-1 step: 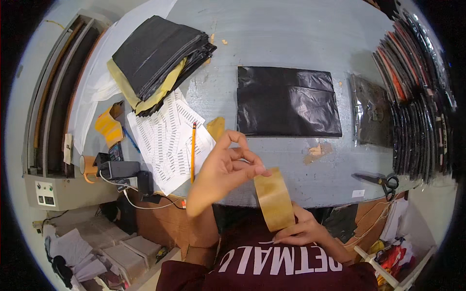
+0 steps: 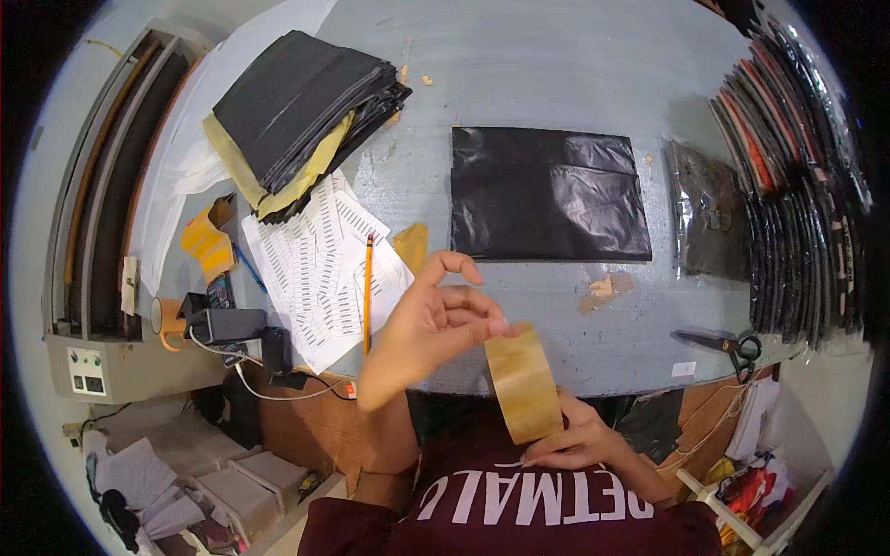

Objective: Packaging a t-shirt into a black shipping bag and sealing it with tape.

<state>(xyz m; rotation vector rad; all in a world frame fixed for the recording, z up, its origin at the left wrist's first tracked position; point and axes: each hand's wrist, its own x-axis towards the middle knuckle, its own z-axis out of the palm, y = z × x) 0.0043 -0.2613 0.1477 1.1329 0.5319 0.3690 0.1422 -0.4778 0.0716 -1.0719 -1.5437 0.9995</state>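
A wide tan length of packing tape (image 2: 525, 382) spans my two hands, close to my body at the table's near edge. My left hand (image 2: 438, 320) pinches its upper end between thumb and fingertips, with the index finger arched above. Lower down on the right, my right hand (image 2: 582, 435) grips the other end; whether a roll sits inside that grip is hard to make out. Beyond the hands a folded black plastic bag (image 2: 552, 195) lies flat on the table, touched by neither hand.
A stack of black plastic bags (image 2: 306, 102) lies far left, above printed paper sheets (image 2: 311, 278) and a pencil (image 2: 369, 292). On the right are black-handled scissors (image 2: 728, 345), a clear-wrapped dark packet (image 2: 709, 211) and piled packets (image 2: 788, 241). A mug (image 2: 168, 321) stands left.
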